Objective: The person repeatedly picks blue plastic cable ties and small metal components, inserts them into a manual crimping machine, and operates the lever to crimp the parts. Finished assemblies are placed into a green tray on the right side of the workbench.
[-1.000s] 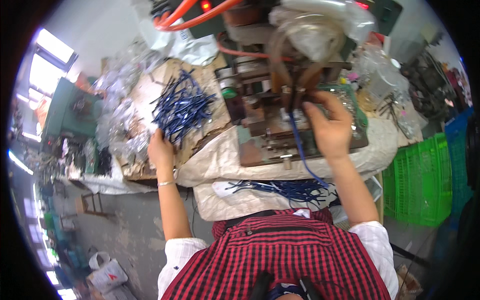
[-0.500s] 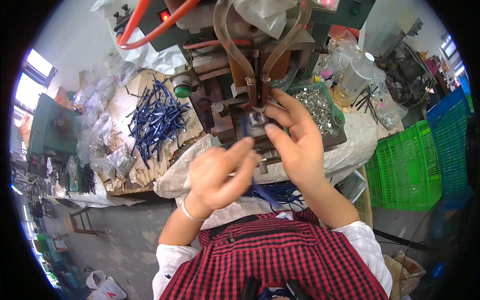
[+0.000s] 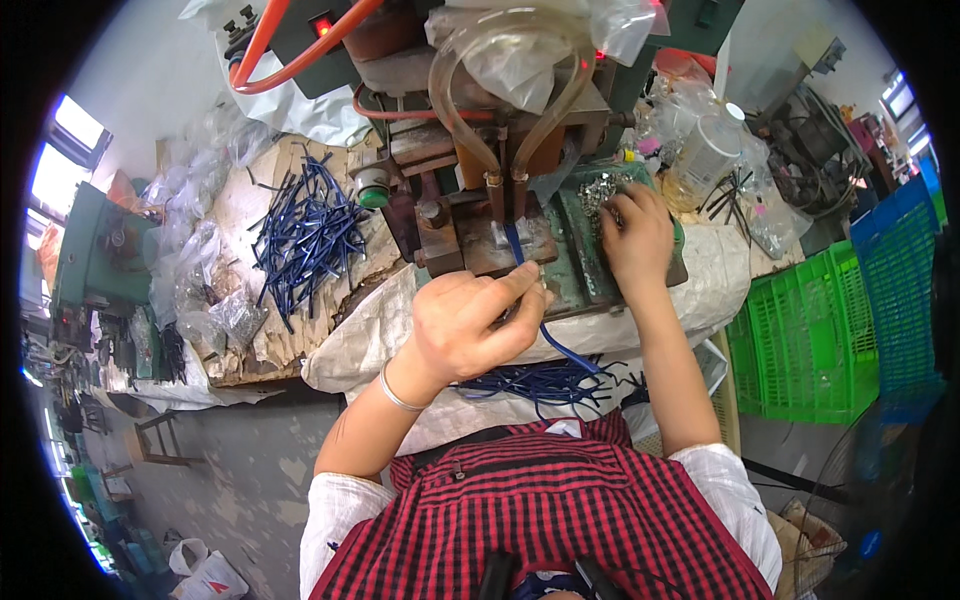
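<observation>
I have the blue strip (image 3: 567, 351) pinched in the left hand (image 3: 470, 322), far end on the press block (image 3: 537, 248); I judge it part-done. My right hand (image 3: 640, 238) is at the metal pieces (image 3: 597, 192), grip unclear. Heaped strips (image 3: 306, 232) lie toward the tabletop's (image 3: 382, 262) left edge, a bundle (image 3: 530, 387) by its near edge; which are finished, I can't tell.

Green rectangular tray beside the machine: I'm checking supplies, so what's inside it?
Small shiny silver pieces lie heaped inside the green rectangular tray. The bare right hand covers part of it, hiding whatever is beneath.
</observation>
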Demonstrator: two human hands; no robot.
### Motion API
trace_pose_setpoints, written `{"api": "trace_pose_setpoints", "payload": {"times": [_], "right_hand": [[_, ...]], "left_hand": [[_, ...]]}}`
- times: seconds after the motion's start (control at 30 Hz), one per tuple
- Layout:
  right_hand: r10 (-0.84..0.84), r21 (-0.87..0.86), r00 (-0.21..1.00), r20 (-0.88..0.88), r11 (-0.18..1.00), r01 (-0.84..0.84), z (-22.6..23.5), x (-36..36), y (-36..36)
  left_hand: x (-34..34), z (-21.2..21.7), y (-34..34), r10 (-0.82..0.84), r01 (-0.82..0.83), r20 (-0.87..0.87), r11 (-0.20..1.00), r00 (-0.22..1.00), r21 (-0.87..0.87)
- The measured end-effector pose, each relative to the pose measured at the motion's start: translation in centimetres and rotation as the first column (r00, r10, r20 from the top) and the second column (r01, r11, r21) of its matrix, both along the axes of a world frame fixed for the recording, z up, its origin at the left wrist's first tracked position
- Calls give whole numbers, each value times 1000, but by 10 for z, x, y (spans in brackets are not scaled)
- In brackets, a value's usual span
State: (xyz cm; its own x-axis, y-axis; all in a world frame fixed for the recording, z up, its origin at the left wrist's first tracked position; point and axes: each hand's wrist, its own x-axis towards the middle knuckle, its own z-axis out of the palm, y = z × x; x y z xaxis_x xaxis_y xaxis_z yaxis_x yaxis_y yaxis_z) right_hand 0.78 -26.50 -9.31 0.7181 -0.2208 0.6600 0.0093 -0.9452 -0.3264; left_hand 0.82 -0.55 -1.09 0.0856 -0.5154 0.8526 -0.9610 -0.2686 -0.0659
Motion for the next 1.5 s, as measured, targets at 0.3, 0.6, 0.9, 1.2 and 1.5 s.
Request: {"api": "trace_pose_setpoints", "payload": {"times": [0.3,0.6,0.9,1.2,1.5], "right_hand": [[-43,-126,994,-103,992,29,-10,-5,-5],[-78,-119,979,-187,991,56,-6,-20,-13],[-101,286,995,-21,953,102,3,-25,-1],[315,682,934,171,646,-343,54,-44,43],[332,890,837,435,-16,-456,72,-14,108]], "left_hand": [[-26,-2,127,711,-711,14,703,703,-8],[28,-32,293,931,-905,-363,187,39,382],[84,-131,338,669,-760,-682,267,-296,592],[29,-70,242,292,-742,-944,665,156,83],[1,0,77,-37,-377,-632,776,774,-507]]}}
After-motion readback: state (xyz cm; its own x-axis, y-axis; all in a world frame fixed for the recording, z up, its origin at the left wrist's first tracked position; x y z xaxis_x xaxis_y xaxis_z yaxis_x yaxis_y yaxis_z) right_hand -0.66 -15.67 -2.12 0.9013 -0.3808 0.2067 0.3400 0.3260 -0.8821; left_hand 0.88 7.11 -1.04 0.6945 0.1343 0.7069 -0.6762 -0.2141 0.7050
